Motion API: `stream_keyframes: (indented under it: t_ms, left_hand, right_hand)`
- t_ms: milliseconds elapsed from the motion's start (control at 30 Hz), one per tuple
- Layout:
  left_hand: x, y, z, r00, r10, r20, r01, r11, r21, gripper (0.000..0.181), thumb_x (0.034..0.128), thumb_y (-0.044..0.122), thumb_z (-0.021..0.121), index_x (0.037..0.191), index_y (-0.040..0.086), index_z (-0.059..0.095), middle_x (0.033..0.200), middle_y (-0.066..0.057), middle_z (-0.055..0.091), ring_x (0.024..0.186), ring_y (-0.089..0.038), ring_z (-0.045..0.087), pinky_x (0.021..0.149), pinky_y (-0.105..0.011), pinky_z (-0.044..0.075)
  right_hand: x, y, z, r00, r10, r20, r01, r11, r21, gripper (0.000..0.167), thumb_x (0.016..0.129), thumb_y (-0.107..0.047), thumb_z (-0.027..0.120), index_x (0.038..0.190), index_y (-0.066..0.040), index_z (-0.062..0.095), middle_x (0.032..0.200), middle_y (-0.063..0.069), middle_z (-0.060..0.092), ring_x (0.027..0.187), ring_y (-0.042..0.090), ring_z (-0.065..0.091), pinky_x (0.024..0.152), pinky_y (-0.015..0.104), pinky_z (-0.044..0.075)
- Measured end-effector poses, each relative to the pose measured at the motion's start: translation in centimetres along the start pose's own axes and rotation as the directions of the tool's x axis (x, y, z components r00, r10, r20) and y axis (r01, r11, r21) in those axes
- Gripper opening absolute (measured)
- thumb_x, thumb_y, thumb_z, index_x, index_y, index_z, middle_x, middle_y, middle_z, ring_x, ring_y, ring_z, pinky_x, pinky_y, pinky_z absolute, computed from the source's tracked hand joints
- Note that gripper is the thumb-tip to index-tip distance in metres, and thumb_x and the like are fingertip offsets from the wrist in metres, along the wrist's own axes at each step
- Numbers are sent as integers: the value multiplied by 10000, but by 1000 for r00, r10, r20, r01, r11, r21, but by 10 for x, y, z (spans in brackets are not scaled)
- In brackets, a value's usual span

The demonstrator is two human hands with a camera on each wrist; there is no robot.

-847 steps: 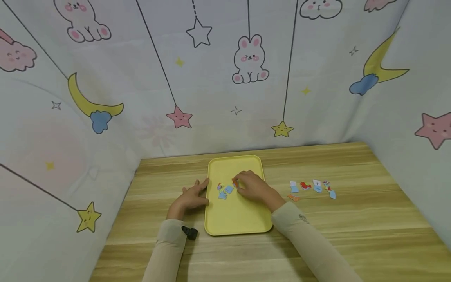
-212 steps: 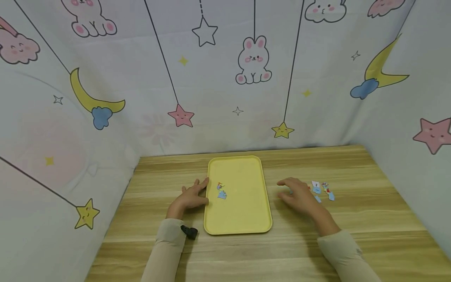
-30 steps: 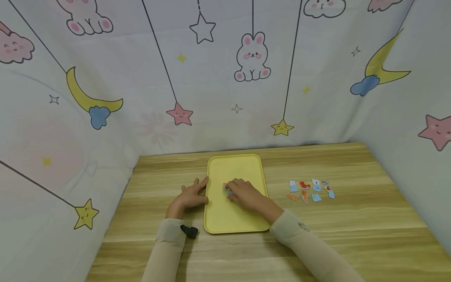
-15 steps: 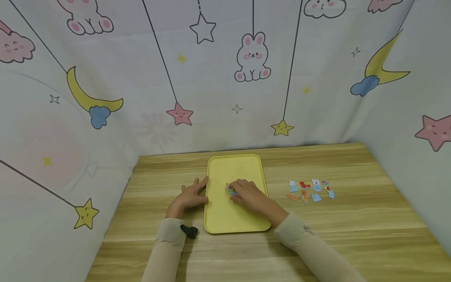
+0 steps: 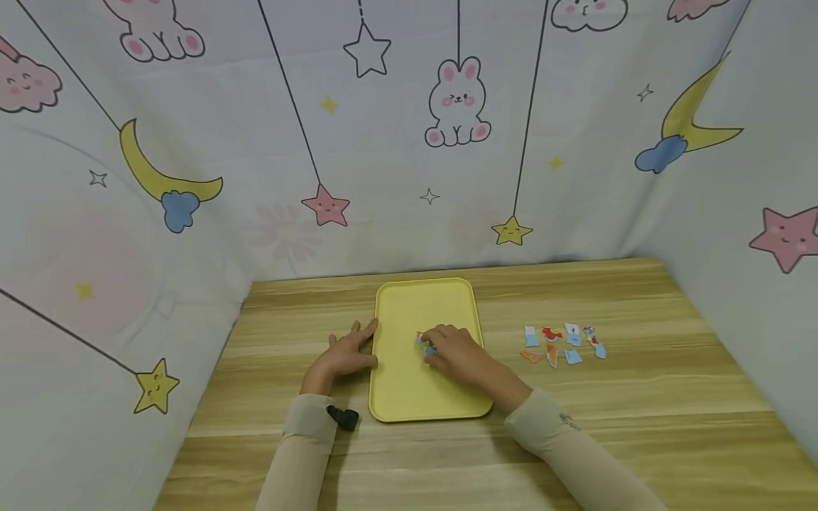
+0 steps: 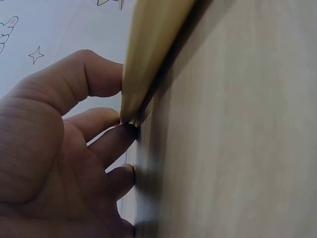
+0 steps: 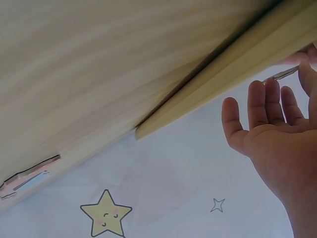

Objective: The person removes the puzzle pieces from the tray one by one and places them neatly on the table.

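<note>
My left hand (image 5: 345,356) rests at the left side of the yellow tray (image 5: 396,397), its thumb and fingertips touching the rim. In the left wrist view the fingers are spread and grip nothing small. Over the middle of the tray, my right hand (image 5: 463,360) pinches a colourful puzzle piece (image 5: 429,350) between thumb and fingers. The right wrist view shows the piece's thin edge (image 7: 286,73) at the fingertips. My palm and fingers partly hide it, so I cannot tell whether it is one piece or a few together.
Right of the tray, several puzzle pieces (image 5: 552,355) lie in two rough rows on the wooden table (image 5: 575,419). A black strap end (image 5: 345,419) sticks out beside the left cuff. Behind the table hangs a white printed cloth (image 5: 396,241).
Over the last second my right hand shifts slightly right across the tray with the puzzle piece. Compared with much earlier, fewer pieces show in the tray and more lie right of it. My left hand stays put.
</note>
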State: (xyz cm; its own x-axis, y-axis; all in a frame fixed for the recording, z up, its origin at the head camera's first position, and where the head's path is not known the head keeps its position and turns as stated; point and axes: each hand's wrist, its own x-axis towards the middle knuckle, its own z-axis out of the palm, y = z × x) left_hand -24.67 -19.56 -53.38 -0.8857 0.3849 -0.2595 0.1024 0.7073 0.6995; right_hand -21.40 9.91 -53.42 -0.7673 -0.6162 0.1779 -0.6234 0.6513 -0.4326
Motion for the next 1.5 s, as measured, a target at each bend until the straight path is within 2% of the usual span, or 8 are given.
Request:
stream_keyframes:
  t_ms: [300, 567, 933, 1233, 1500]
  left_hand:
    - [2, -2, -1, 1000, 8, -1, -8, 1000, 7, 970, 824, 195, 724, 1678, 110, 271, 1694, -195, 277, 1618, -364, 42, 1190, -708, -176]
    - [1, 1, -2, 1000, -10, 0, 10, 1000, -9, 979, 821, 189, 731, 1681, 128, 269, 1711, -248, 181, 1618, -368, 35, 1186, -706, -184]
    - [0, 1, -2, 1000, 3, 2, -3, 1000, 7, 975, 818, 197, 720, 1677, 106, 268, 1696, -226, 251, 1615, -378, 44, 1181, -721, -177]
    - [0, 1, -2, 1000, 9, 1, -9, 1000, -2, 976, 820, 192, 725, 1677, 104, 267, 1695, -184, 283, 1617, -371, 40, 1182, -716, -181]
    - [0, 0, 0, 1000, 2, 1, -2, 1000, 8, 983, 813, 203, 721, 1679, 112, 266, 1693, -229, 259, 1616, -378, 40, 1181, -719, -180]
  right_hand:
    - [-9, 7, -5, 999, -10, -40, 9, 1000, -6, 371, 1024, -223, 699, 1342, -57, 605, 1303, 100, 655, 1191, 287, 617, 964, 489, 483]
    - [-17, 12, -9, 998, -5, -63, 5, 1000, -2, 386, 1007, -208, 722, 1333, -40, 599, 1220, 102, 677, 1136, 291, 636, 970, 528, 492]
    - [-30, 14, -17, 996, 51, -78, -49, 999, 22, 355, 986, -186, 749, 1270, -22, 611, 1211, 124, 685, 1115, 304, 660, 993, 563, 476]
    - [-41, 17, -24, 992, 81, -100, -77, 996, 48, 362, 981, -169, 752, 1274, -17, 604, 1221, 133, 683, 1137, 322, 651, 991, 587, 472]
    - [-50, 24, -25, 989, 96, -111, -91, 995, 50, 354, 978, -174, 757, 1271, -31, 619, 1207, 108, 688, 1117, 301, 657, 980, 581, 476]
